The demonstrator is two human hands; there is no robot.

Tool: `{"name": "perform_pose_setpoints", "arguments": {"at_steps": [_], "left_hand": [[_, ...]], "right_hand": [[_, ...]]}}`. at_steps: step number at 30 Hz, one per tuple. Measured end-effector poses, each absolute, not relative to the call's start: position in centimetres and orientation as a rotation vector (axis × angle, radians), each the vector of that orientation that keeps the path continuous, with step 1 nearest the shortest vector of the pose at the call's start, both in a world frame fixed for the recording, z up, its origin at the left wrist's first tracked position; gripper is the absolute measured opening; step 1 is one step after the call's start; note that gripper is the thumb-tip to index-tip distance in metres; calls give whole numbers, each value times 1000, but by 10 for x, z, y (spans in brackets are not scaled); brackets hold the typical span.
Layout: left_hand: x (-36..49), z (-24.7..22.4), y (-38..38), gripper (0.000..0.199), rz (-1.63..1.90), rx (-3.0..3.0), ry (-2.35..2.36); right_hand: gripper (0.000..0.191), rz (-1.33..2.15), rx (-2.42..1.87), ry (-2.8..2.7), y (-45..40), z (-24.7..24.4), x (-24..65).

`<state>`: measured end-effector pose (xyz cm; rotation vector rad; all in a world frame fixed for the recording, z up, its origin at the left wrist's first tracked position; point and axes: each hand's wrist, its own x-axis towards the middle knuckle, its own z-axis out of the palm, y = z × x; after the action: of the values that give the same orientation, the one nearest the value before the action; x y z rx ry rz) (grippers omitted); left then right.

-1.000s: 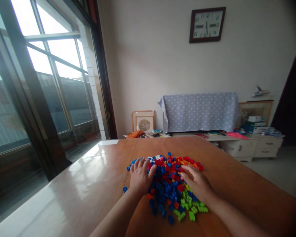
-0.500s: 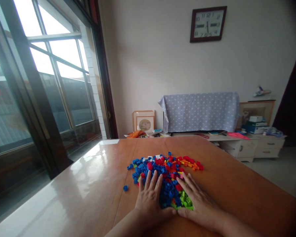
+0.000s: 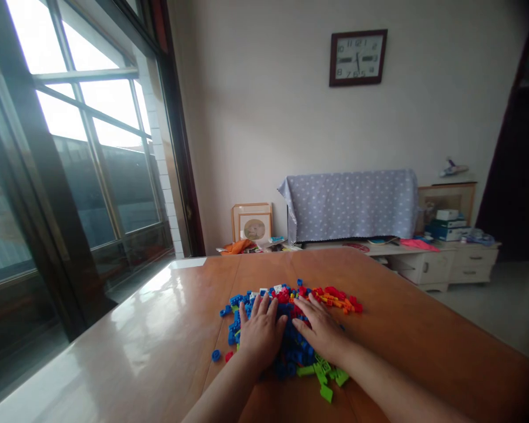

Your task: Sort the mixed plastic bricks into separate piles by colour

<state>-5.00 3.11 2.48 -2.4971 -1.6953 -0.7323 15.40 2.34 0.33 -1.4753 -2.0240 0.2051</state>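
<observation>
A heap of plastic building bricks [image 3: 293,352] lies on the brown table, mostly blue in the middle. My left hand [image 3: 261,329] rests on the left part of the heap, palm down with fingers spread. On the heap's right part lies my right hand [image 3: 320,329], its fingers stretched out and touching bricks. Green bricks [image 3: 324,376] are loose at the near side, below my right wrist. Red and orange bricks [image 3: 337,298] spread out beyond my right hand. A round blue piece [image 3: 216,355] sits apart on the left. Bricks under both palms are hidden.
The glossy wooden table [image 3: 158,335] extends to both sides. Behind it stand a low white cabinet [image 3: 458,267] and something draped with a grey-blue dotted cloth [image 3: 352,205]. Windows [image 3: 110,147] line the left. A clock [image 3: 358,59] hangs on the wall.
Both hands have moved forward from the near edge onto the heap. The green bricks now lie more spread toward me, and a red piece shows at the near left. The view has shifted slightly.
</observation>
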Motion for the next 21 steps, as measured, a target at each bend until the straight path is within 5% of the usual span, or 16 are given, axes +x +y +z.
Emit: {"name": "perform_pose_setpoints", "arguments": {"at_steps": [14, 18, 21], "left_hand": [[-173, 13, 65, 61, -766, -1929, -2497], [-182, -13, 73, 55, -348, -2171, -2247], [-165, -17, 88, 54, -484, -2259, -2144]], "right_hand": [[61, 112, -1817, -1428, 86, -20, 282], [64, 83, -1938, -1448, 101, -27, 296], [64, 140, -1860, -1560, 111, -27, 280]]}}
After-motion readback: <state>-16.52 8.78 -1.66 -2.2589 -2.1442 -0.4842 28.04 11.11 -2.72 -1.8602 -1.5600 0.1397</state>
